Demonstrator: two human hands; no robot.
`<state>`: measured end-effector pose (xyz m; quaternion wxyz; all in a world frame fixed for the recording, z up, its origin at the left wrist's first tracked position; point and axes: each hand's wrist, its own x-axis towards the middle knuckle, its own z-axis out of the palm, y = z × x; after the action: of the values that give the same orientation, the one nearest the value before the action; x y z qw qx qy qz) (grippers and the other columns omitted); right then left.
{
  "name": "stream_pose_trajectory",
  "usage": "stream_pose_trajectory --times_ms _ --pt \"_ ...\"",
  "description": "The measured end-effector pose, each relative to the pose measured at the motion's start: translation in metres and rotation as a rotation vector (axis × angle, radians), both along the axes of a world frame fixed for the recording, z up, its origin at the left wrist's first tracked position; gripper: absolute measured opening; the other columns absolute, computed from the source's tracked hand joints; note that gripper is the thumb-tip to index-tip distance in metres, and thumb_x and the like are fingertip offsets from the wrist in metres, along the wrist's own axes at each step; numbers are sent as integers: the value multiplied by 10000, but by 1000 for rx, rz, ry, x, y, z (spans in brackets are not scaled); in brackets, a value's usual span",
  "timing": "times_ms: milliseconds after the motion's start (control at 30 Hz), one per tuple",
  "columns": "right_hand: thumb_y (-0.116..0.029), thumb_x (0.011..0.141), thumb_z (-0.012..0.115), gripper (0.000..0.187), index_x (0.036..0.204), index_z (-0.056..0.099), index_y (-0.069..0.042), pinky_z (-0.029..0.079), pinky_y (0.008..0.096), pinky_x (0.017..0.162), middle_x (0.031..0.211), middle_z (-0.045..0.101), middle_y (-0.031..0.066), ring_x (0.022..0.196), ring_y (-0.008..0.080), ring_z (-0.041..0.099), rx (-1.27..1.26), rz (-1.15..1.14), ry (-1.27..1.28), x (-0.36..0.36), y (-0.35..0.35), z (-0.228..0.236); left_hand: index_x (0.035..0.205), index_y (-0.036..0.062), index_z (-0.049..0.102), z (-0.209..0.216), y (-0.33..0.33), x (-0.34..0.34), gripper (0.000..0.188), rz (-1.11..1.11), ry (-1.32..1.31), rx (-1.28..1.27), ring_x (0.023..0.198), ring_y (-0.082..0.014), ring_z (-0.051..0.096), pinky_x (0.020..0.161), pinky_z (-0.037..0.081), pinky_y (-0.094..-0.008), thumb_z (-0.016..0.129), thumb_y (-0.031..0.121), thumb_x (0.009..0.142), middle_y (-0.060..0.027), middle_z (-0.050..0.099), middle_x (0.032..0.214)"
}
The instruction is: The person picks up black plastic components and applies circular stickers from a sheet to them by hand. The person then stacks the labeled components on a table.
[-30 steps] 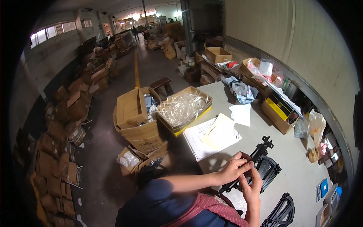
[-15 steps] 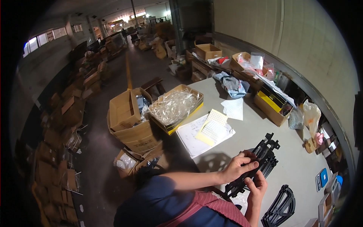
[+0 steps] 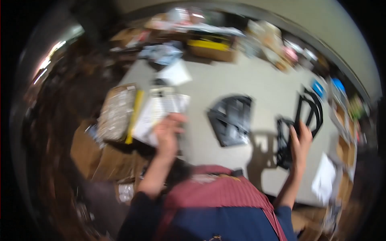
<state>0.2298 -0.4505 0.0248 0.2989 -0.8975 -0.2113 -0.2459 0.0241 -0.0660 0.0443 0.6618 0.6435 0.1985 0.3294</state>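
The black plastic frame part [image 3: 286,140] stands at the right side of the desk [image 3: 257,80], its long axis roughly upright in view and running away from the person. The right hand [image 3: 300,141] clamps its grip on it, though motion blur leaves the finger wrap uncertain. The left hand [image 3: 167,132] hovers over white papers [image 3: 161,110], fingers loosely curled, empty. Held one-handed, the part could twist or slip onto the black bracket [image 3: 231,119] nearby.
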Motion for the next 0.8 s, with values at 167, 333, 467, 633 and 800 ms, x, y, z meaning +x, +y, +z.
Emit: stream_pose_trajectory --times_ms 167,333,467,633,800 --pt "-217 741 699 208 767 695 -11 500 496 764 794 693 227 783 400 656 -497 -375 202 57 -48 -43 945 11 699 10 21 -6 342 120 54 -28 623 -9 439 567 321 -170 569 317 1028 41 553 688" --pt "-143 709 658 176 755 734 9 485 505 826 825 711 240 848 399 671 -551 -389 400 55 -53 -105 968 5 705 1 17 7 349 38 100 -52 575 -8 407 536 295 -159 578 324 1028 44 538 660" --pt "-149 710 672 150 752 738 -21 467 494 848 801 713 202 860 381 657 -562 -271 340 47 -45 -135 973 4 703 7 -3 18 356 -72 145 -48 624 -13 430 559 316 -160 579 333 1025 1 654 844" --pt "-228 846 623 223 874 733 -35 456 495 901 903 721 182 941 390 658 -474 -180 531 48 -51 -137 967 -4 700 3 -12 27 372 -85 95 6 644 -27 444 598 346 -172 577 343 1023 -35 693 991" --pt "-87 755 609 343 1074 731 -55 524 478 849 940 705 228 897 422 669 -152 -144 404 53 -71 -132 975 1 703 0 -8 26 377 -83 153 -97 624 -8 417 566 310 -154 574 351 1027 24 613 777"
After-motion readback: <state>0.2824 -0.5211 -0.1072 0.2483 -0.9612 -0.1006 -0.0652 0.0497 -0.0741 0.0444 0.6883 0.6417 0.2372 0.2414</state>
